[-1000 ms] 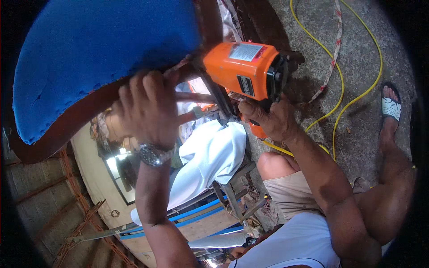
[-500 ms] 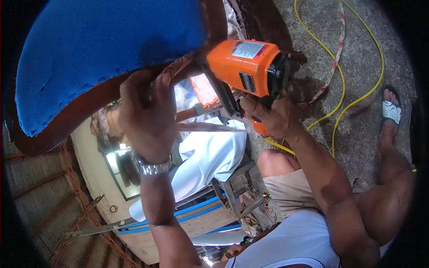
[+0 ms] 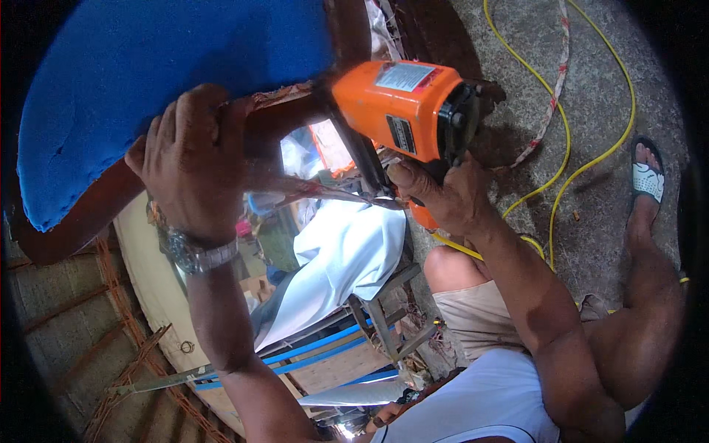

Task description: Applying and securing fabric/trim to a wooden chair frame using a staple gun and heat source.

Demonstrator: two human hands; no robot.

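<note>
My right hand (image 3: 450, 188) grips an orange staple gun (image 3: 391, 103) by its handle. The gun's nose is at the brown curved frame (image 3: 288, 117) of a piece covered with a blue pad (image 3: 177, 52). A thin, frayed strip of fabric (image 3: 281, 94) lies along the pad's edge, from the gun's nose to my left hand (image 3: 193, 159). That hand, with a watch at the wrist, curls over the frame and the pad's rim, closed around the strip. The strip's loose tail stretches, blurred, from the hand toward the gun's magazine. My left fingertips are partly hidden.
A yellow hose (image 3: 628, 122) loops over the concrete floor (image 3: 591, 214) at right, beside a taped cord (image 3: 552, 96). Below the frame, white cloth (image 3: 347, 247) drapes over a wooden stand (image 3: 380, 321). Thin rods (image 3: 122, 317) lie at lower left; my sandalled foot (image 3: 647, 177) is at right.
My left hand has shifted left and up along the frame, its fingers now spread over the blue pad's edge. The staple gun and the padded piece have moved slightly left in view.
</note>
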